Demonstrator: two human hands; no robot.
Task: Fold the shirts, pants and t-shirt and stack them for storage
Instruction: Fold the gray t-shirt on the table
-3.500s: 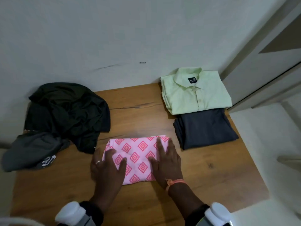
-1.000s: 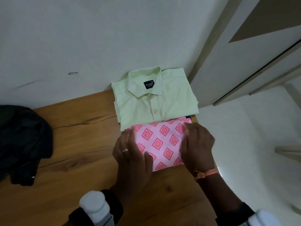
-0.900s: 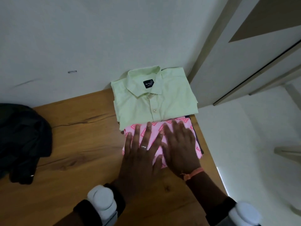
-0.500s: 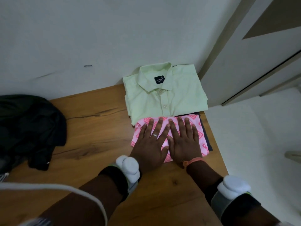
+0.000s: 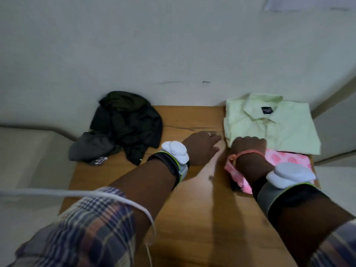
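Note:
A folded light green shirt (image 5: 273, 126) lies at the back right of the wooden table (image 5: 202, 212). In front of it the folded pink patterned garment (image 5: 289, 159) sits on the dark folded pants (image 5: 234, 186), of which only an edge shows. My right hand (image 5: 248, 145) is at the green shirt's near edge, fingers curled onto it with the tips hidden. My left hand (image 5: 202, 146) reaches with straight fingers to that shirt's left near corner. An unfolded black garment (image 5: 128, 120) and a grey one (image 5: 90, 148) are heaped at the back left.
The table stands against a white wall, with a door frame (image 5: 331, 105) close on the right. A white cable (image 5: 77, 193) crosses my left sleeve. Bare wood lies between the heap and the folded stack.
Both hands have left the top of the pink garment and moved back to the green shirt's near edge. The view has swung left and pulled back, showing the black heap again.

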